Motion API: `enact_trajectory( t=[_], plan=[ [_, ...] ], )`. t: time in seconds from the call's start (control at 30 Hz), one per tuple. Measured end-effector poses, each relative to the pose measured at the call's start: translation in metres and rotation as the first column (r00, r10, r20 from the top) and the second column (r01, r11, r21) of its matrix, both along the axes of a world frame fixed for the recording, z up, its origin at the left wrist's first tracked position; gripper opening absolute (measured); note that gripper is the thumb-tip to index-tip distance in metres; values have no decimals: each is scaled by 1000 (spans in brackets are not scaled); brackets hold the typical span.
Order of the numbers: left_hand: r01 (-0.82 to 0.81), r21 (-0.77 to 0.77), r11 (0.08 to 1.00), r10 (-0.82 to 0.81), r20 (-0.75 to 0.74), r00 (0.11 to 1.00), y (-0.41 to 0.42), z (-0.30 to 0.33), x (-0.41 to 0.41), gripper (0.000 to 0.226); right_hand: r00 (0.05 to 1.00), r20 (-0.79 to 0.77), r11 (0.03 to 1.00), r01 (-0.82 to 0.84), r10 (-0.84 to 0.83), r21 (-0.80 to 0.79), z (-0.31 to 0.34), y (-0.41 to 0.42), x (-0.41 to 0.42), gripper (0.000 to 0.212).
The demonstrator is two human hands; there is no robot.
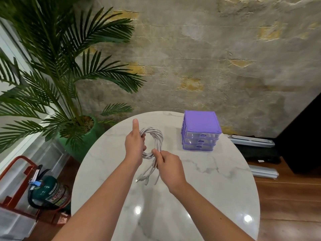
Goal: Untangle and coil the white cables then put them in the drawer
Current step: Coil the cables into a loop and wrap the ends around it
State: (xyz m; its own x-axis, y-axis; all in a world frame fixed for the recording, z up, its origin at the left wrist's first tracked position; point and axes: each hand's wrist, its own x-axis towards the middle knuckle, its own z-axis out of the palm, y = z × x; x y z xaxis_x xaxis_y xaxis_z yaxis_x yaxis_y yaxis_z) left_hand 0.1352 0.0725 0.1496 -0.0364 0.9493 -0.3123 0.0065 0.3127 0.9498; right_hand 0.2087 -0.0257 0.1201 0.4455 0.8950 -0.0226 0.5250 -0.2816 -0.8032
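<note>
Left hand [134, 145] grips white cables [154, 141] coil, thumb raised; right hand [169, 166] pinches the loose ends, above table [217, 180] centre; purple drawer unit [200, 130] at far right edge

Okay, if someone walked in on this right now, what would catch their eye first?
Probably the hands at the table's middle: the left hand holds a coil of white cables, while the right hand pinches its loose ends. Next, the purple drawer unit at the table's far right, all drawers closed.

no readable text, fire extinguisher [50, 193] label with red print, perhaps lettering, too blurred to read
</note>
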Motion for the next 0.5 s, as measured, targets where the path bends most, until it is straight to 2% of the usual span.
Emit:
enact_trajectory(
  t=[0.1,0.17,0.2,0.27,0.33,0.4,0.5],
  plan=[
    [12,6,1000,-12,-4,1000,4,3,3,63,987,160,984,-35,7,177,-9,-6,0,44],
    [19,-23,1000,-19,28,999,4,4,3,61,979,204,983,-63,26,175,-10,-5,6,42],
    [32,-42,999,-30,47,998,4,4,3,60,988,151,988,-43,21,148,-10,-3,8,42],
    [69,-62,996,-64,83,995,1,2,4,56,987,-156,995,48,-34,87,-7,0,10,40],
    [100,-52,994,-95,81,992,-3,-1,6,52,883,-464,995,93,-73,20,-4,2,9,37],
    [103,-31,994,-101,64,993,-6,-5,7,48,833,-552,999,41,-36,-4,-1,3,9,32],
    [82,-19,996,-80,79,994,-7,-8,7,48,847,-530,1000,-24,29,16,-3,2,11,30]
  ],
)
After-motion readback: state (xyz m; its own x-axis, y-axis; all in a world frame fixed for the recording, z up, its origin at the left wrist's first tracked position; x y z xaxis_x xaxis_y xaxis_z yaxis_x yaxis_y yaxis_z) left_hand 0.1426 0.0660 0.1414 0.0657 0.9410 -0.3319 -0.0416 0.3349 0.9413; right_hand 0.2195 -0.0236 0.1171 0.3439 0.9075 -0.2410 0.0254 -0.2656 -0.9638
